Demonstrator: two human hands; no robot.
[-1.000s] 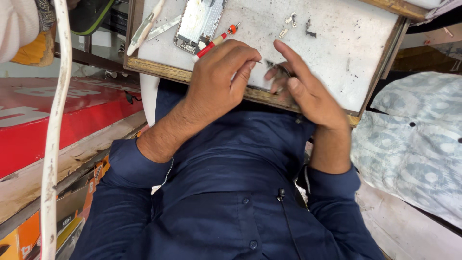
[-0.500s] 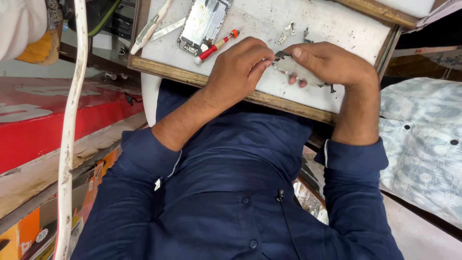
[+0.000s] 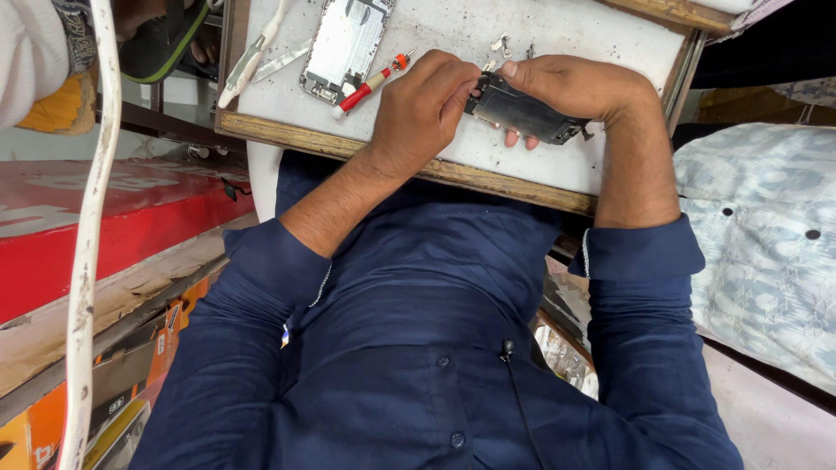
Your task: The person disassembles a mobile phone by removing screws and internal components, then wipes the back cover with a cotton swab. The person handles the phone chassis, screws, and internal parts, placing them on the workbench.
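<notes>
You hold a dark, flat phone part [image 3: 522, 111] just above the white table [image 3: 488, 157], near its front wooden edge, with your right hand [image 3: 579, 87] clamped on its far end and your left hand [image 3: 422, 104] pinching its near-left corner, both grips closed on it. Just left of your left grip lies a red-handled screwdriver [image 3: 370, 83], touching a silver phone back housing [image 3: 344, 43] beyond it, and small metal bits [image 3: 501, 42] sit on the table just past your fingertips.
</notes>
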